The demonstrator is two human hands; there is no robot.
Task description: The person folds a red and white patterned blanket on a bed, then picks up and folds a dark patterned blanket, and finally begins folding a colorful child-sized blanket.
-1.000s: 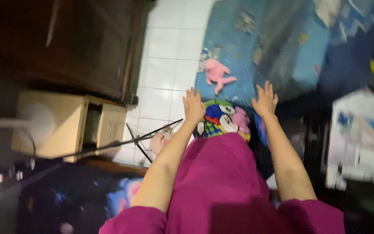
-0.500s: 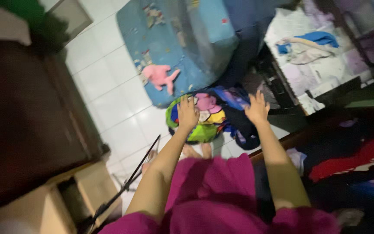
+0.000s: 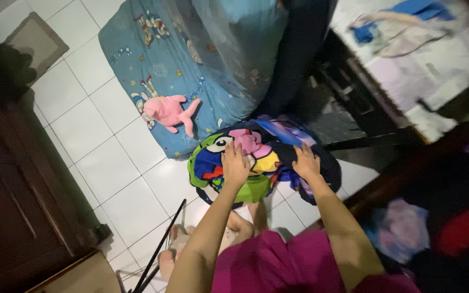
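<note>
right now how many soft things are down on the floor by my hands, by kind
Colourful cartoon blanket, under left hand and right hand: 1
Pink plush toy: 1
Blue printed mattress: 1
Grey floor mat: 1
Total: 4

both bare arms reached straight forward and down, elbows nearly straight, magenta sleeves at the shoulders. the left hand lay palm down with fingers spread flat. the right hand was also palm down, fingers slightly curled, near the left.
</note>
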